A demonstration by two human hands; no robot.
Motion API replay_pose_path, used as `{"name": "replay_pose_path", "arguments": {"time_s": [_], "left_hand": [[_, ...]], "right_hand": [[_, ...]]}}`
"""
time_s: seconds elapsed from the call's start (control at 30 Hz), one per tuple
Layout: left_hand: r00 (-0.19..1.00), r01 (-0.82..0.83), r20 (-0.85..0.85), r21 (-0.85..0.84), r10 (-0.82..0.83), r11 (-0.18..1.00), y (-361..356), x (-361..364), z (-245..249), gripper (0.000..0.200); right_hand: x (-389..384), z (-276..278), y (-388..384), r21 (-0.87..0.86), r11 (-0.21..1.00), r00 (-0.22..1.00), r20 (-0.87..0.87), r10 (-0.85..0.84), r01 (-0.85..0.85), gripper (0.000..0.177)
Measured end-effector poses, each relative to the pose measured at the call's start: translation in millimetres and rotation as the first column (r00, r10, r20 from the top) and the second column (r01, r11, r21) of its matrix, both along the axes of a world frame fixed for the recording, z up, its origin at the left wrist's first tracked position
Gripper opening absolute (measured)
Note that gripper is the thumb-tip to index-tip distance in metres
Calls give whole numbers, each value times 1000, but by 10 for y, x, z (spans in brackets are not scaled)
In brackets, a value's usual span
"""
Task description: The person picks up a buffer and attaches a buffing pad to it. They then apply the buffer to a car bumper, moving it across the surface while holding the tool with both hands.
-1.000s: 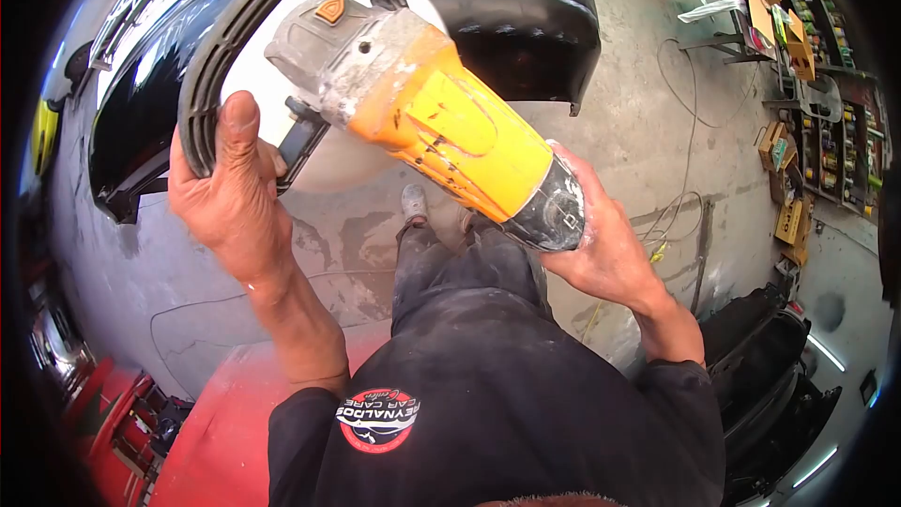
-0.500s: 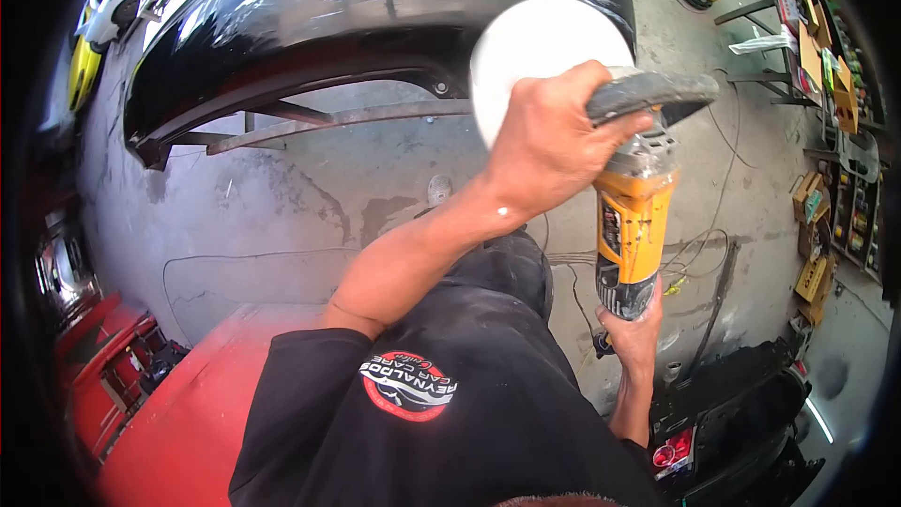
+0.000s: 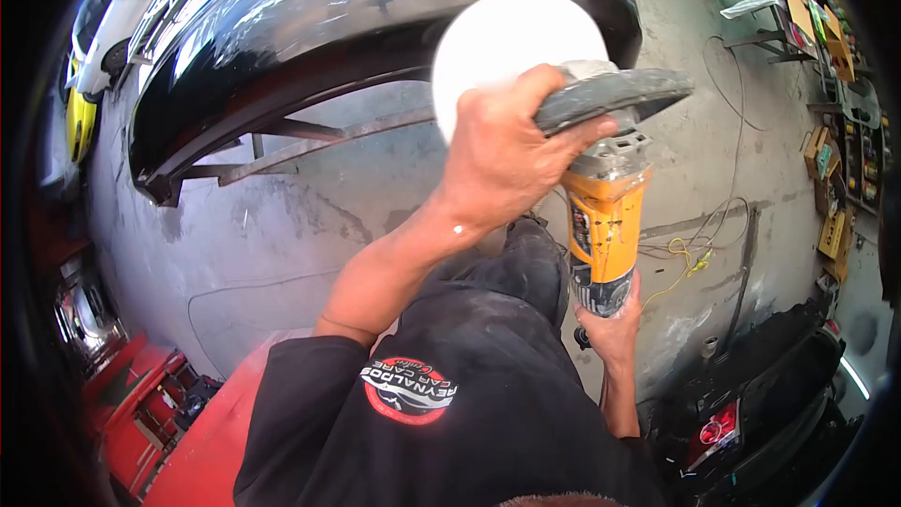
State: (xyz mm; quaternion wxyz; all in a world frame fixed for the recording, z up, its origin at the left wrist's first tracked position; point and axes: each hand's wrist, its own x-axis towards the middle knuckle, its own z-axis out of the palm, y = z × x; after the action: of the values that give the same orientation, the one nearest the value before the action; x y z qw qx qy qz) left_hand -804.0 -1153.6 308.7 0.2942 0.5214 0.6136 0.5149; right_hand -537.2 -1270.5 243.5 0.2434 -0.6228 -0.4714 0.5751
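Note:
A yellow and black polisher (image 3: 605,221) with a round white pad (image 3: 516,52) is held in front of me. My left hand (image 3: 507,150) is wrapped round its black loop handle (image 3: 610,99), close behind the pad. Down at the rear end of the body, my right hand (image 3: 615,324) grips the black grip section. The pad overlaps the right part of a glossy black car bumper (image 3: 357,23), which is streaked with whitish smears.
A metal stand (image 3: 310,155) supports the bumper. Cords (image 3: 694,249) lie on the concrete floor at right. Shelves with boxes (image 3: 831,244) line the right side. Behind me are a red panel (image 3: 221,446) and dark car parts (image 3: 788,385). Parked cars (image 3: 84,122) stand far left.
The polisher and both hands have shifted left in view, with the pad now further left across the bumper. My head view has turned slightly. Both hands keep their hold.

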Motion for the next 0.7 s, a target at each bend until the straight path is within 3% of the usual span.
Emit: {"name": "replay_pose_path", "arguments": {"time_s": [0.17, 0.23, 0.3, 0.37, 0.43, 0.57, 0.7], "left_hand": [[993, -106, -58, -20, 104, 994, -496, -607, 230, 23], [985, -172, -37, -103, 169, 980, -713, -852, 193, 23], [975, -221, -2, -35, 221, 975, -802, -899, 231, 24], [979, -188, -69, 55, 192, 981, -838, -966, 163, 29], [980, -200, 0, -30, 200, 979, -849, -889, 197, 24], [980, -86, -186, -81, 70, 993, -667, -534, 135, 28], [972, 37, -226, -137, -68, 990, -381, -70, -26, 27]], "right_hand": [[-514, 28, -181, 43, 995, 990, -110, 91, -87, 87], [-633, -44, -232, 151, 973, 979, -73, 190, -178, 94], [-727, -139, -282, 132, 976, 973, -125, 192, -176, 96], [-761, -210, -283, 149, 967, 966, -123, 228, -209, 96], [-747, -271, -323, 150, 973, 968, -152, 199, -177, 96], [-528, -452, -424, 106, 992, 972, -220, 84, -62, 95], [-221, -606, -525, 6, 1000, 977, -212, 4, -3, 90]]}}
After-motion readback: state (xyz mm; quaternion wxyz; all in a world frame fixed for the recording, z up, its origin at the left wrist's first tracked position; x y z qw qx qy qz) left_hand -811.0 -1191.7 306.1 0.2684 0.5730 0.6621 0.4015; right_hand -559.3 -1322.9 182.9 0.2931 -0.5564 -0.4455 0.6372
